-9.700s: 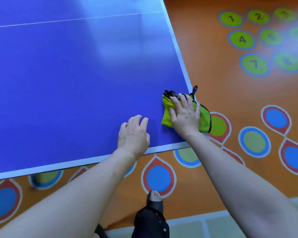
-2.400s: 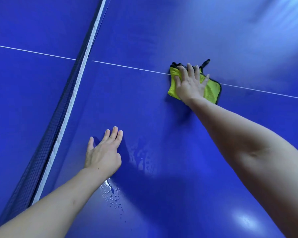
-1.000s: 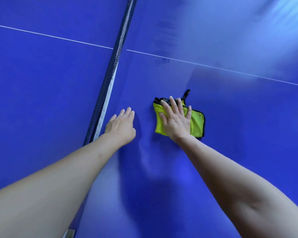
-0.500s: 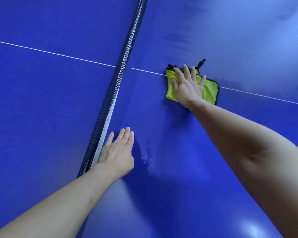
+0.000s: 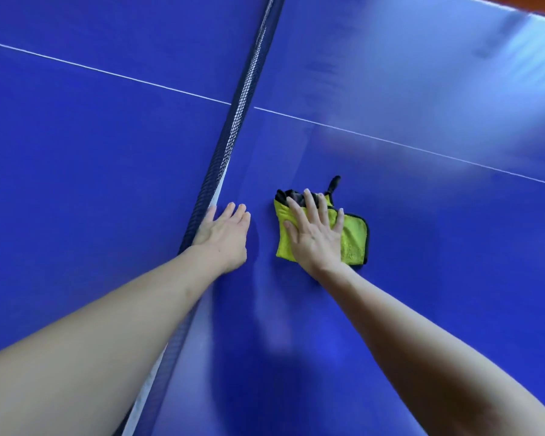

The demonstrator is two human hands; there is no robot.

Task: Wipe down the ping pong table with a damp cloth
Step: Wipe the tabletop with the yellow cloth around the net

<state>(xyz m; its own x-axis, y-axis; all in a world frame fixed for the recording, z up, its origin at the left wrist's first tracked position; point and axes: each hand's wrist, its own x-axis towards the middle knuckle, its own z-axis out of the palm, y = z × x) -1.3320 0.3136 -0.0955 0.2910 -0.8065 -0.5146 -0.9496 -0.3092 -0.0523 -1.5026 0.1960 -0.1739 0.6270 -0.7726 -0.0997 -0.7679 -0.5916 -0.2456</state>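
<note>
**Ping pong table gets a wipe beside the net**

Ping pong table (image 5: 76,190), blue and filling nearly the whole frame, is seen from above as a person leans over it with both bare arms stretched forward. The right hand (image 5: 313,239) lies flat at frame centre on a folded yellow-green cloth (image 5: 354,239), fingers straight and slightly spread, pressing down rather than gripping. The cloth sits directly beneath that palm and fingers; its dark-edged end and small black loop point toward the top of the frame, and its bare part shows to the right of the hand. The left hand (image 5: 224,237) rests just beside it, apart from the cloth, palm down with fingers straight and close together, its outer edge against the foot of the black net (image 5: 233,127), holding nothing. The net runs diagonally from top centre to the lower left; the white centre line (image 5: 422,149) crosses above the cloth. The right hand alone is on the cloth, and the unwiped-looking stretch toward the line lies up-frame of its fingertips, so a forward push seems the likely stroke. How damp the cloth is cannot be made out, and glare at the upper right obscures that surface. The table's near edge is cut off below.
</note>
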